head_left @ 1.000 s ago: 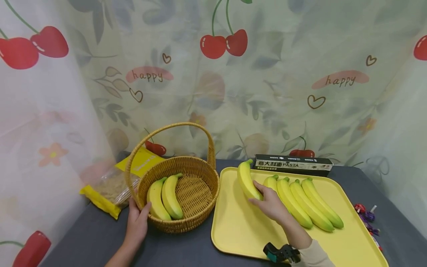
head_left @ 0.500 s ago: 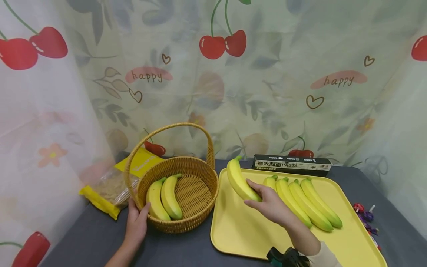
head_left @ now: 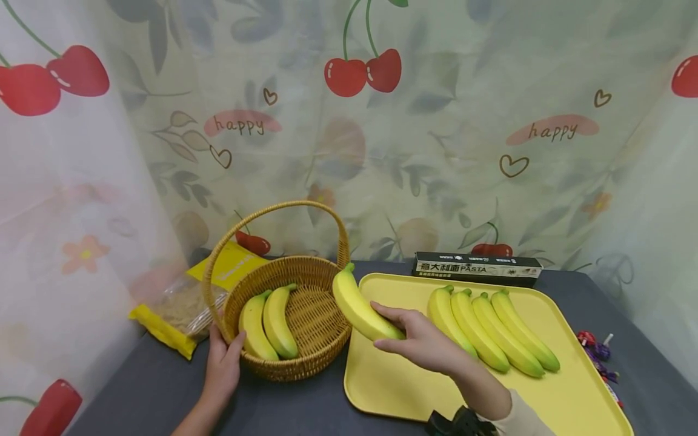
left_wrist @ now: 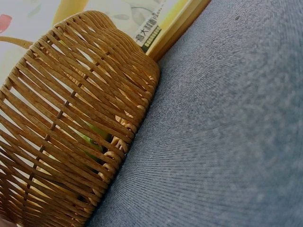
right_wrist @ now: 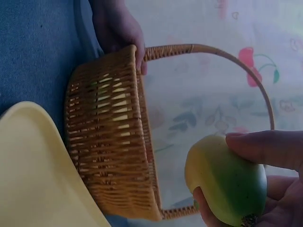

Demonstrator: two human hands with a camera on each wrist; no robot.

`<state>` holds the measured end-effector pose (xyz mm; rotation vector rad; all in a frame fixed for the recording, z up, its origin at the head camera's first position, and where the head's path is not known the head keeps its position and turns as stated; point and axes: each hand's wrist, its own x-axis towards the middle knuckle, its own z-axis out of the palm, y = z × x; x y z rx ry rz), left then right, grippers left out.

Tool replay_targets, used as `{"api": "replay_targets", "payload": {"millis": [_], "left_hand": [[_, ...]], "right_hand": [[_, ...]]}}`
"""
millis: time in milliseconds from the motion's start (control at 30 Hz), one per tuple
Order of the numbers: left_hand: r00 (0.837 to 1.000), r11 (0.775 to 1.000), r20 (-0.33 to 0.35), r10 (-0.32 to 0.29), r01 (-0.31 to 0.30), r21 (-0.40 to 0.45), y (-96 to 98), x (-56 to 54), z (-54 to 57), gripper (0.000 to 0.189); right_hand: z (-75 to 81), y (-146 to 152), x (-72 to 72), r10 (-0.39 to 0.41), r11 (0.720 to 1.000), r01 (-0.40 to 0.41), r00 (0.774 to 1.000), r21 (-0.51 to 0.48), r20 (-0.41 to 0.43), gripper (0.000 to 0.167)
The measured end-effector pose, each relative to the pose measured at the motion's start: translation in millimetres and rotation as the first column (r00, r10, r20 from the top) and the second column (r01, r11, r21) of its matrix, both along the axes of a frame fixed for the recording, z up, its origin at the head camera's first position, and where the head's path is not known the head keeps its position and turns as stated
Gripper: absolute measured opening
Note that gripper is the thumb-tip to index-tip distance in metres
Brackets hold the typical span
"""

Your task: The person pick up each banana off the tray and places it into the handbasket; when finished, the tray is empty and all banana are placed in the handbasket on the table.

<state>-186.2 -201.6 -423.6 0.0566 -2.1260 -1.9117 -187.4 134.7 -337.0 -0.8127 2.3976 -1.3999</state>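
Observation:
A banana is held in my right hand, pinched near its lower end between thumb and fingers. Its stem end overlaps the right rim of the wicker basket in the head view; in the right wrist view the banana hangs apart from the basket. My left hand grips the basket's left rim, thumb over the edge. Two bananas lie side by side inside. Several more bananas lie in a row on the yellow tray.
Behind the tray stands a black pasta box. A yellow and clear food bag lies left of the basket. Wrapped lollipops lie along the tray's right edge. A printed curtain surrounds the dark tabletop.
My right hand has carried the banana leftward from over the tray to the basket's right rim. The left hand and basket have stayed in place.

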Motion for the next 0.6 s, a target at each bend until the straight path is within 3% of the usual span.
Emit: {"api": "replay_targets", "payload": {"millis": [267,600], "left_hand": [[0.999,1.000,-0.034,0.015,-0.014,0.009,1.4,-0.4,-1.3,0.058],[0.996,0.999,-0.075,0.052,-0.052,0.006,2.6,-0.4,-4.7,0.056]], "right_hand": [[5.4,-33,-22.9,0.078,0.989,-0.072,0.996,0.128,-0.044,0.062],[20.1,-69,-57.6,0.095,0.963,-0.111,0.993,0.244,0.075,0.058]]}}
